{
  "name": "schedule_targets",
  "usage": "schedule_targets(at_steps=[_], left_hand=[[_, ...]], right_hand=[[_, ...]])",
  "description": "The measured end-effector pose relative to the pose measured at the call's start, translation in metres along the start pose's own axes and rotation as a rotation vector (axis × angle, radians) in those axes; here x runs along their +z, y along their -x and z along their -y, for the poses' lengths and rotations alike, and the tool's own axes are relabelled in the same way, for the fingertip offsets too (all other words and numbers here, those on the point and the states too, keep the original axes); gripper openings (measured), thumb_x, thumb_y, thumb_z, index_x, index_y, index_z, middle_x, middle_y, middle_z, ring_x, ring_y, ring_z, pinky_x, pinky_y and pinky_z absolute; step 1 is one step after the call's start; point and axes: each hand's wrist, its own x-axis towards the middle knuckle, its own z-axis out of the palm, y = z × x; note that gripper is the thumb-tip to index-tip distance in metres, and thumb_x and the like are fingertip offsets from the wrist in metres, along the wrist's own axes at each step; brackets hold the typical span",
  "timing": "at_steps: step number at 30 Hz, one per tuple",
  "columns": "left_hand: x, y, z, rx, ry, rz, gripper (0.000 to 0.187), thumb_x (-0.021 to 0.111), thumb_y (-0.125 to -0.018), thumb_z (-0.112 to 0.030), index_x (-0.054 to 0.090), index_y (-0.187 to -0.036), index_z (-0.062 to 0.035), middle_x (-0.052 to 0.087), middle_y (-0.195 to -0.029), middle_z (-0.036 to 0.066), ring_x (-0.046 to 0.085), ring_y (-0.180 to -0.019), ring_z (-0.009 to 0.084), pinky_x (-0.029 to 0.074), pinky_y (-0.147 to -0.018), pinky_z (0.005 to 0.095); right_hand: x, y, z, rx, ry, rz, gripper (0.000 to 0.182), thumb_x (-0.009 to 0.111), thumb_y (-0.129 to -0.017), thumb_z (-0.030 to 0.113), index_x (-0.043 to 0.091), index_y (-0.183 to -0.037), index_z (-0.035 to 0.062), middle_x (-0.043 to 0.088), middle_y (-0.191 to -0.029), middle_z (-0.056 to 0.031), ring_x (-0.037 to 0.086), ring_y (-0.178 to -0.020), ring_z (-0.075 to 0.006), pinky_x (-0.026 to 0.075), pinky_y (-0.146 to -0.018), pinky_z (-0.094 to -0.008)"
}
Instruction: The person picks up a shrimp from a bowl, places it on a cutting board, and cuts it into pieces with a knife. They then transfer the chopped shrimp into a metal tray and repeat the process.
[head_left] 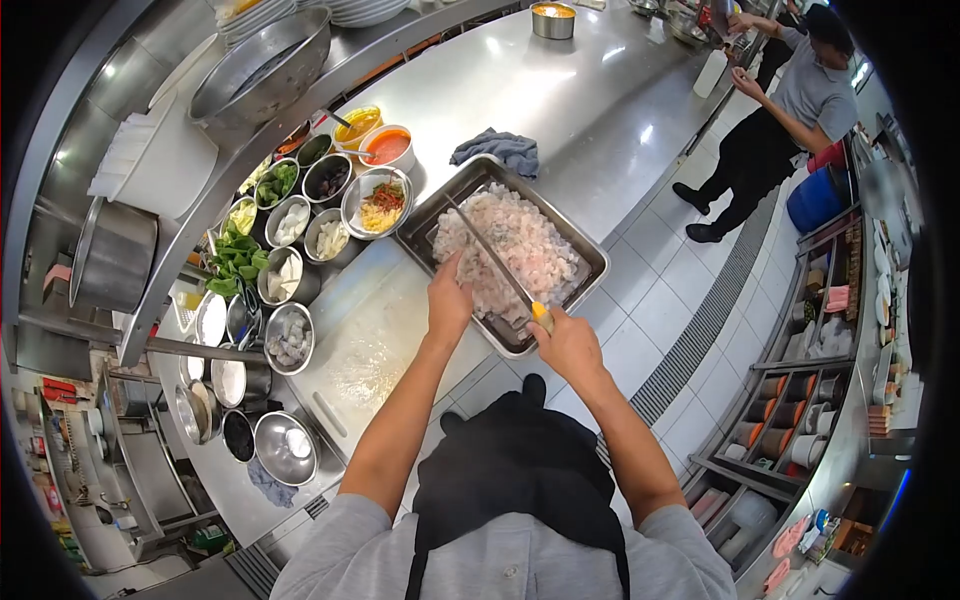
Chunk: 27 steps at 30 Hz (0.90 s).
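The knife (493,253) lies slantwise over the pale chopped pieces (535,245) in the metal tray (600,266), at the center of the frame. Its long axis runs from upper left to lower right, the tip pointing to the upper left and the yellow handle toward the person. The right hand (568,345) is closed around that handle at the tray's lower edge; the left hand (450,300) is at the tray's left side, fingertips at the pile, and how far its fingers are closed cannot be told. The tray, too, sits tilted in the frame, beside a wet, pale cutting board (365,345) at center left. A shiny steel counter (460,85) stretches toward the upper right, with a crumpled gray-blue cloth (496,152) near the tray's top corner. Containers of vegetables and sauces crowd the left. White floor tiles (648,290) and a long, dark drain grate (690,345) fill the right, below a co-worker (790,115) in a gray shirt at upper right. Shelving (780,400) stands at the right edge. No brand, label or writing is legible.
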Motion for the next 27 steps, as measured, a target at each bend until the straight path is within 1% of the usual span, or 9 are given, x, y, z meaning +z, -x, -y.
schedule_targets(at_steps=[5, 9, 12, 15, 17, 18, 19, 21, 27], left_hand=[[0.020, 0.015, -0.003, 0.187, -0.072, -0.018, 0.065, 0.051, -0.093, 0.003, 0.036, -0.156, 0.0018, 0.039, -0.158, 0.031, 0.040, -0.145, 0.0459, 0.035, -0.120, 0.0433], [0.039, 0.014, 0.002, 0.101, -0.340, 0.312, 0.068, 0.043, -0.098, -0.009, 0.021, -0.162, 0.0006, 0.023, -0.166, 0.029, 0.025, -0.153, 0.0474, 0.021, -0.124, 0.0568], [0.020, 0.003, -0.020, 0.018, -0.531, 0.420, 0.069, 0.046, -0.096, -0.008, 0.026, -0.162, -0.0037, 0.027, -0.166, 0.025, 0.027, -0.153, 0.0473, 0.025, -0.123, 0.0569], [-0.010, 0.014, -0.031, 0.109, -0.534, 0.222, 0.063, 0.054, -0.092, -0.007, 0.045, -0.154, -0.0086, 0.043, -0.160, 0.020, 0.037, -0.147, 0.0454, 0.034, -0.118, 0.0568], [-0.026, 0.023, -0.024, 0.144, -0.294, 0.115, 0.054, 0.059, -0.087, -0.004, 0.058, -0.141, -0.0095, 0.056, -0.148, 0.017, 0.047, -0.138, 0.0428, 0.042, -0.111, 0.0543], [-0.036, 0.029, -0.018, 0.154, -0.180, 0.053, 0.050, 0.061, -0.085, -0.003, 0.065, -0.134, -0.0099, 0.062, -0.142, 0.015, 0.052, -0.133, 0.0415, 0.045, -0.108, 0.0530], [-0.045, 0.031, -0.013, 0.220, -0.133, -0.101, 0.031, 0.065, -0.086, -0.003, 0.075, -0.115, -0.0093, 0.074, -0.117, 0.015, 0.063, -0.115, 0.0376, 0.050, -0.102, 0.0449], [-0.076, 0.041, -0.009, 0.038, -0.095, -0.134, 0.026, 0.067, -0.087, -0.003, 0.076, -0.111, -0.0081, 0.074, -0.112, 0.014, 0.065, -0.111, 0.0353, 0.052, -0.099, 0.0449], [-0.151, 0.064, 0.063, -0.244, 0.066, -0.447, 0.016, 0.072, -0.089, -0.011, 0.078, -0.102, -0.0035, 0.076, -0.096, 0.015, 0.071, -0.081, 0.0272, 0.057, -0.074, 0.0367]], right_hand=[[-0.019, 0.011, -0.010, 0.046, -0.130, -0.039, 0.039, 0.073, -0.092, 0.035, 0.068, -0.103, -0.0014, 0.069, -0.077, -0.0279, 0.068, -0.076, -0.0495, 0.054, -0.069, -0.0549], [-0.019, 0.011, -0.014, 0.046, -0.192, -0.042, 0.039, 0.075, -0.092, 0.035, 0.068, -0.102, -0.0016, 0.068, -0.077, -0.0281, 0.067, -0.076, -0.0498, 0.053, -0.068, -0.0537], [-0.013, 0.007, -0.011, 0.037, -0.215, -0.044, 0.037, 0.075, -0.092, 0.034, 0.068, -0.100, -0.0017, 0.069, -0.078, -0.0276, 0.067, -0.077, -0.0499, 0.053, -0.067, -0.0521], [-0.011, 0.007, -0.012, 0.028, -0.246, -0.042, 0.035, 0.075, -0.093, 0.032, 0.068, -0.099, -0.0019, 0.069, -0.076, -0.0267, 0.067, -0.076, -0.0496, 0.052, -0.065, -0.0501], [-0.017, 0.013, -0.007, 0.030, -0.264, -0.040, 0.034, 0.075, -0.093, 0.031, 0.068, -0.097, -0.0021, 0.068, -0.075, -0.0259, 0.067, -0.074, -0.0485, 0.052, -0.064, -0.0485], [-0.016, 0.017, -0.008, 0.029, -0.279, -0.056, 0.033, 0.074, -0.094, 0.030, 0.067, -0.096, -0.0024, 0.067, -0.073, -0.0247, 0.067, -0.068, -0.0435, 0.051, -0.062, -0.0467], [-0.012, 0.017, -0.007, 0.008, -0.301, -0.062, 0.032, 0.073, -0.095, 0.029, 0.067, -0.095, -0.0027, 0.067, -0.071, -0.0234, 0.067, -0.063, -0.0385, 0.050, -0.060, -0.0449], [-0.006, 0.020, -0.007, 0.087, -0.320, 0.032, 0.030, 0.073, -0.096, 0.027, 0.067, -0.094, -0.0025, 0.065, -0.066, -0.0163, 0.061, -0.056, -0.0235, 0.048, -0.056, -0.0391], [0.028, 0.029, -0.012, 0.101, -0.509, 0.167, 0.027, 0.074, -0.096, 0.024, 0.068, -0.094, -0.0017, 0.062, -0.064, -0.0058, 0.056, -0.056, -0.0122, 0.045, -0.054, -0.0327]])
